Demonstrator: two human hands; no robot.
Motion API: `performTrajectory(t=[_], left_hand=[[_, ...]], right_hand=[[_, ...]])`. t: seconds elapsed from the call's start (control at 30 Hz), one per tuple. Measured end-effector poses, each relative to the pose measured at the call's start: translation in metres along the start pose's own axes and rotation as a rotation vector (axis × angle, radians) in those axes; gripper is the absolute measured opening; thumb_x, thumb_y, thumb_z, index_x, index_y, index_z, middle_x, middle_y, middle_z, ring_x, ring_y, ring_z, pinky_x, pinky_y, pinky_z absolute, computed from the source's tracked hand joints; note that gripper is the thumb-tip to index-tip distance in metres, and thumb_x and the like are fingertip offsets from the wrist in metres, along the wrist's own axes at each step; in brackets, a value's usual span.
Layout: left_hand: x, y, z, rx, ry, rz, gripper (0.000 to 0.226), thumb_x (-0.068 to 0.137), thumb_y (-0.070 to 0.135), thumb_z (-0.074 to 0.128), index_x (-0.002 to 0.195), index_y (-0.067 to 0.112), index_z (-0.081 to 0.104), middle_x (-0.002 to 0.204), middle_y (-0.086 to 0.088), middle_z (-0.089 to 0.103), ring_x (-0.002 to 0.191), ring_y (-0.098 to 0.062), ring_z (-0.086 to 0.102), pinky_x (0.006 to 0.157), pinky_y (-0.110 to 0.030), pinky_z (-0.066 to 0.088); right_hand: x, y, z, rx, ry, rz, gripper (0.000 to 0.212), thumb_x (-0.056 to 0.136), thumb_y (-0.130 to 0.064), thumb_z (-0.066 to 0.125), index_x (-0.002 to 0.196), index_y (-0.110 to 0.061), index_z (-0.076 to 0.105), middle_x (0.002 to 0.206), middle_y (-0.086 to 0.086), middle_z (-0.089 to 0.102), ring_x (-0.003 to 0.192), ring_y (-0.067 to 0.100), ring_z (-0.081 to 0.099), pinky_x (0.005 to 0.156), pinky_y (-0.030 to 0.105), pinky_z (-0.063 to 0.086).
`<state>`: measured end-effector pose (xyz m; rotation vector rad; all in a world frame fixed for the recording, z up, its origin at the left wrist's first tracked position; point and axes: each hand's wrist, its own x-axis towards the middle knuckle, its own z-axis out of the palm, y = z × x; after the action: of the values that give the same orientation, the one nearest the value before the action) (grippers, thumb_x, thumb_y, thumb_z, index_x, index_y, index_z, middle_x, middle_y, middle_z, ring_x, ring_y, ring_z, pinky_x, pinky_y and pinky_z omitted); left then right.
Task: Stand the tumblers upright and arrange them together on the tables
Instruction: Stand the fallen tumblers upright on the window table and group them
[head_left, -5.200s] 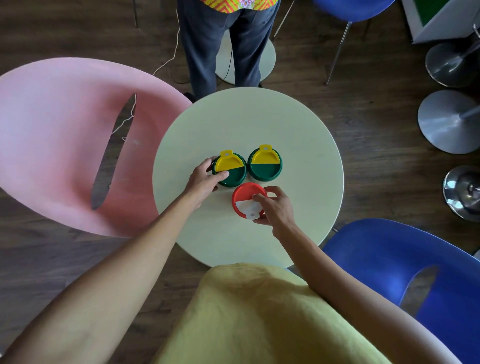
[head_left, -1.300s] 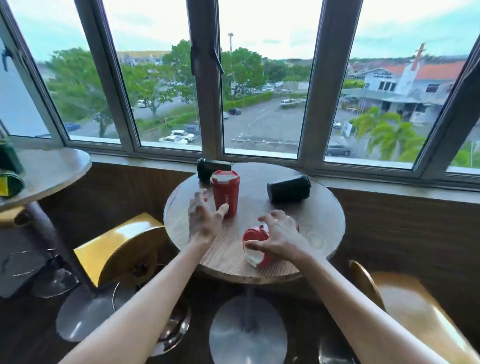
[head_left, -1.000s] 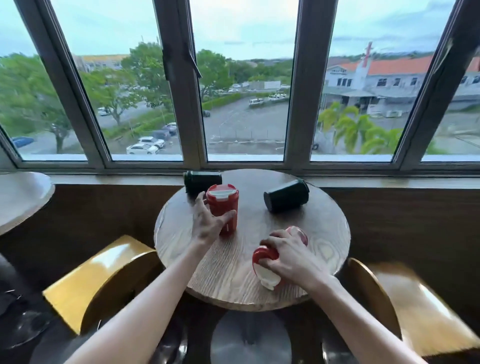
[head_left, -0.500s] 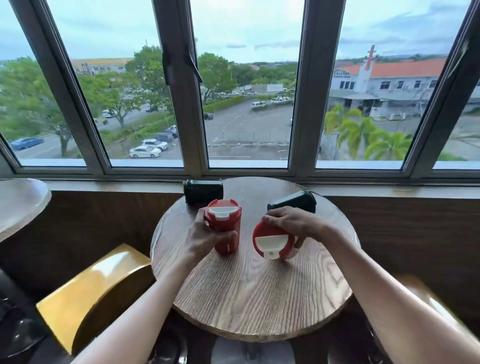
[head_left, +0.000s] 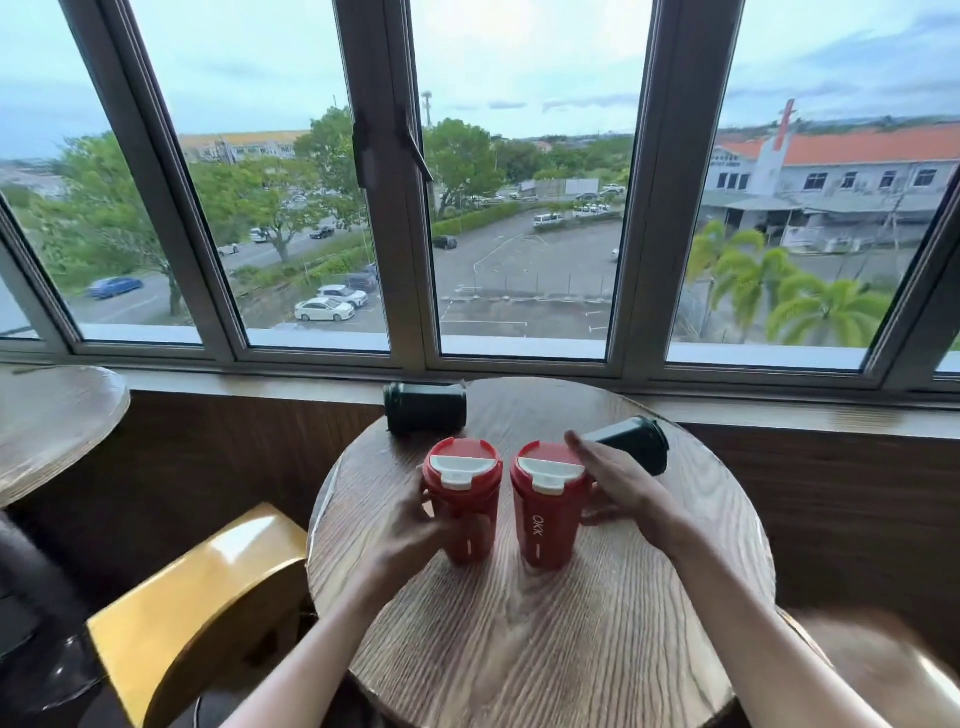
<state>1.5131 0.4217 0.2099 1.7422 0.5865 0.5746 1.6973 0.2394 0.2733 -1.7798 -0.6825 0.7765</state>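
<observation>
Our left grip (head_left: 410, 530) is curled round the left red cup (head_left: 467, 493). Our right grip (head_left: 623, 488) holds the right red cup (head_left: 545, 514), thumb in front and fingers behind. Both red cups stand up side by side with a small gap, near the middle of the tabletop (head_left: 545, 639). To do this well, we think we should slide them together gently, feel that they sit flat, then let go slowly. One dark cup (head_left: 425, 415) lies on its side at 11 o'clock. The other dark cup (head_left: 636, 441) lies at 1 o'clock, just behind our right grip.
</observation>
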Motion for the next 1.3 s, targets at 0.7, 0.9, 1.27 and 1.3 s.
performTrajectory(t=[0.7,0.9,1.27,1.3], left_hand=[[-0.003,-0.011,0.003,0.066,-0.019,-0.003,0.086,0.044,0.049,0.093,0.12,0.052,0.052,0.119,0.008,0.067,0.11,-0.008,0.064,0.092,-0.037,0.055],[-0.005,-0.012,0.006,0.001,-0.049,-0.008,0.088,0.046,0.046,0.093,0.122,0.051,0.05,0.124,0.003,0.065,0.105,-0.01,0.067,0.088,-0.034,0.057],[-0.02,0.041,0.002,0.169,0.325,0.368,0.064,0.075,0.076,0.052,0.121,0.03,0.055,0.119,0.018,0.058,0.11,0.015,0.052,0.088,-0.01,0.04],[-0.017,0.053,0.006,0.25,0.335,0.437,0.049,0.079,0.065,0.056,0.112,0.029,0.059,0.112,0.015,0.062,0.107,0.011,0.054,0.085,-0.007,0.04]], right_hand=[[0.006,0.063,0.015,0.091,-0.064,-0.271,0.085,0.057,-0.014,0.093,0.121,-0.051,0.051,0.116,0.001,0.069,0.109,0.012,0.064,0.094,0.036,0.054],[0.008,0.067,0.015,0.134,-0.102,-0.253,0.084,0.053,-0.028,0.095,0.121,-0.051,0.053,0.12,0.005,0.066,0.111,0.018,0.064,0.094,0.044,0.055],[0.01,0.067,-0.046,-0.198,0.337,-0.252,0.037,0.077,-0.008,0.076,0.104,-0.028,0.064,0.104,0.002,0.064,0.1,0.019,0.061,0.087,0.03,0.05],[0.016,0.064,-0.055,-0.218,0.417,-0.26,0.037,0.077,-0.011,0.077,0.108,-0.024,0.064,0.108,0.003,0.061,0.101,0.019,0.059,0.088,0.03,0.047]])
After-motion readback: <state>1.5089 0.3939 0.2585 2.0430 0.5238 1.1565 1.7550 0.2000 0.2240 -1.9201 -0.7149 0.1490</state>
